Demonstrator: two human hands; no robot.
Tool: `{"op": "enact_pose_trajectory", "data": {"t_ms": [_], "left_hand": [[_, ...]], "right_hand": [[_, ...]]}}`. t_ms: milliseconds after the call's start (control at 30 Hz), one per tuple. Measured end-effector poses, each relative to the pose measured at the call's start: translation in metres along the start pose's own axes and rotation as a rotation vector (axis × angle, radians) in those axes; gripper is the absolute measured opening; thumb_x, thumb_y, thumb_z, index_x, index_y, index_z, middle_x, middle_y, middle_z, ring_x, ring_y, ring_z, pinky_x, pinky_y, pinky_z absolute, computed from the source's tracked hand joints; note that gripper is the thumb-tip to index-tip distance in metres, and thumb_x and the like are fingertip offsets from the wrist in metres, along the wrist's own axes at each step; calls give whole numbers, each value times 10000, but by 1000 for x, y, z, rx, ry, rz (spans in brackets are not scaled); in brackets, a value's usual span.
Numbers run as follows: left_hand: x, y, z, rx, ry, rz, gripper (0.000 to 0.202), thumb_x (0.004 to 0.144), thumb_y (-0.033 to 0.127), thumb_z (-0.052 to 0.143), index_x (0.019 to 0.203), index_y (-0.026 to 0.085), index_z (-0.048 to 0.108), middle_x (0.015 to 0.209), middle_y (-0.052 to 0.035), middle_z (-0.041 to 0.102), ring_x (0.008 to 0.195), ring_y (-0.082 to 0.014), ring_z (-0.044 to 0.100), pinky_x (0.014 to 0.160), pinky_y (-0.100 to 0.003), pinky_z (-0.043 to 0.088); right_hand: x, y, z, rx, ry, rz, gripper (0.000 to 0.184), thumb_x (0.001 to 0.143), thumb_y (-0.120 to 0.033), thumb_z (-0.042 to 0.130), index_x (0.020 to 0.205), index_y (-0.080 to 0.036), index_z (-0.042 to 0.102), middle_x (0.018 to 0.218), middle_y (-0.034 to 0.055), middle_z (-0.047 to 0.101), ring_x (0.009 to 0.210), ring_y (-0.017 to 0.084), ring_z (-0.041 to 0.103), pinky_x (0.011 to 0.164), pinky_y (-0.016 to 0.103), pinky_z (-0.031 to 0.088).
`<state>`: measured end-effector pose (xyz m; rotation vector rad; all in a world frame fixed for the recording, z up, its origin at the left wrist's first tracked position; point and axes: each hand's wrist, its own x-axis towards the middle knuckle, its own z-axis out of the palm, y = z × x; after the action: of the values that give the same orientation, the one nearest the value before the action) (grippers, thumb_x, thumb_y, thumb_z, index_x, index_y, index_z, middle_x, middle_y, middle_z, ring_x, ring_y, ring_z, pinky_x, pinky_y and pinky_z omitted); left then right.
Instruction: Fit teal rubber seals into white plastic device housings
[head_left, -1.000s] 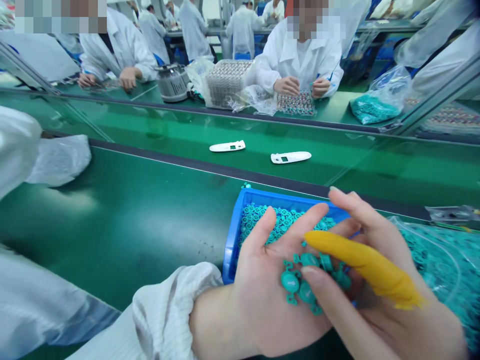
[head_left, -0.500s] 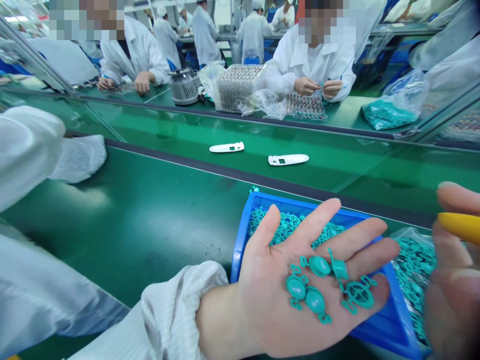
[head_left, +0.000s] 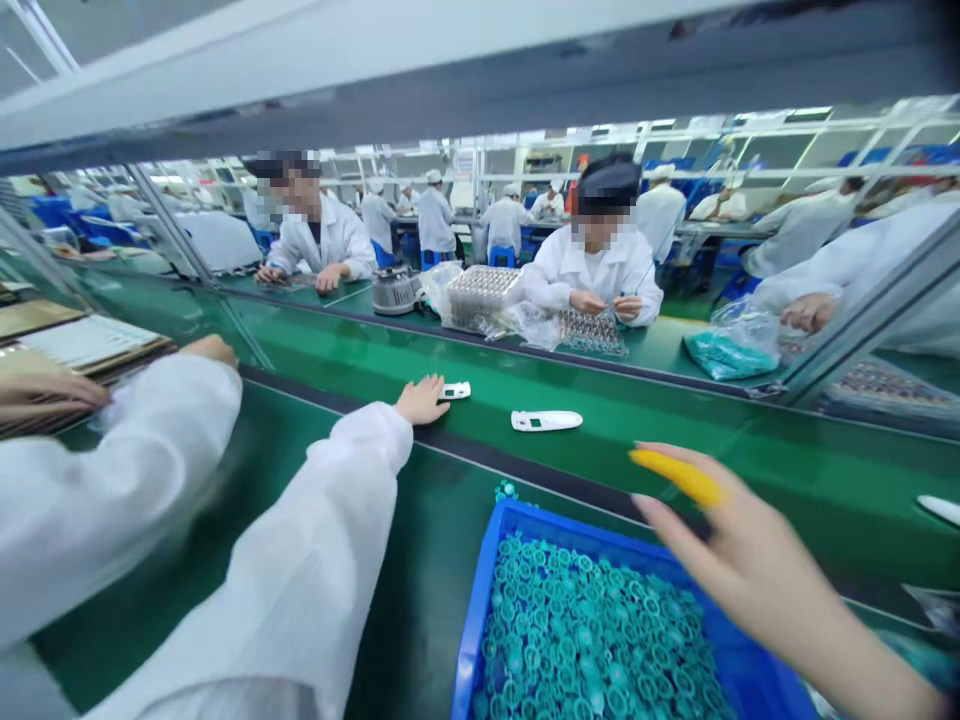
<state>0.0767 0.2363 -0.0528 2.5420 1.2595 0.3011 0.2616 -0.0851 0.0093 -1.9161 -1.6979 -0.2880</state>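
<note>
Left hand (head_left: 420, 400) open, flat, nothing held, fingers just beside small white plastic casing (head_left: 455, 391) on green table (head_left: 405, 600). Right hand (head_left: 750, 570) open, empty, yellow finger cot (head_left: 679, 477) on one finger, above corner of blue tray (head_left: 474, 620) full of teal rubber parts (head_left: 585, 640).

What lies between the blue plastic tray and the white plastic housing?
From the tray to the housing, the head view shows small teal plastic parts, a dark strip and green belt.

Glossy blue plastic tray (head_left: 480, 640), teal moulded plastic parts (head_left: 585, 640), yellow rubber finger cot (head_left: 679, 477), smooth white plastic casing (head_left: 546, 421)
</note>
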Motion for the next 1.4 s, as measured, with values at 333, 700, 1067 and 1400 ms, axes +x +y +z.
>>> {"op": "enact_pose_trajectory", "data": {"t_ms": [333, 700, 1067, 1400], "left_hand": [[13, 23, 7, -433, 24, -186, 347, 879, 321, 560, 1184, 156, 537, 1197, -99, 560, 1027, -222, 579, 856, -424, 506], [-103, 114, -7, -1583, 34, 6, 443, 751, 274, 714, 1154, 174, 561, 1104, -91, 655, 1005, -212, 614, 871, -319, 483], [-227, 80, -12, -1861, -213, -317, 499, 653, 186, 760, 1097, 159, 531, 786, -42, 663, 657, -147, 641, 556, -213, 445], [-292, 79, -20, -1951, -419, -529, 655, 712, 184, 707, 1300, 154, 418, 900, -107, 694, 820, -175, 628, 710, -259, 477]], "right_hand": [[121, 12, 141, -90, -458, 140, 252, 907, -317, 544, 1124, -194, 578, 1150, 65, 594, 962, 176, 606, 814, 371, 520], [97, -56, 70, 276, -270, 212, 290, 933, -241, 400, 1141, -156, 584, 1033, 91, 663, 927, 187, 634, 838, 360, 514], [-12, -62, 37, 318, -419, 96, 257, 810, -197, 486, 971, -178, 685, 964, 98, 695, 886, 233, 656, 832, 384, 505], [-22, -51, 49, 249, -650, 135, 224, 787, -125, 474, 913, -153, 657, 912, 94, 670, 816, 201, 646, 781, 338, 522]]}}
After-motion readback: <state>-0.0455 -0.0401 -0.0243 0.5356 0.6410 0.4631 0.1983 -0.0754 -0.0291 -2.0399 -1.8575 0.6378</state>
